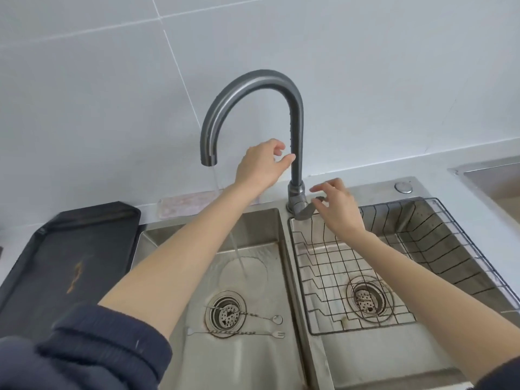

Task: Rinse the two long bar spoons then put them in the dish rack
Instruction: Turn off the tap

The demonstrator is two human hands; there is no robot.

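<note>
Head view: both bar spoons [244,322] lie across the left basin's drain [225,313], untouched. Left hand [260,164] hovers loose-fingered beside the faucet neck [297,142]; right hand [339,206] fingers the lever [311,208]. Too strong a flow could splash everywhere; wet spoons might slip.

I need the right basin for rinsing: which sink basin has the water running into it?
The left basin, holding both bar spoons; the right basin holds the wire dish rack.

Both bar spoons [242,323] lie in the left basin [253,229], seemingly across its drain [225,313]; dish rack [394,263] sits in the right basin; tap [295,170] stands behind, between them.
</note>
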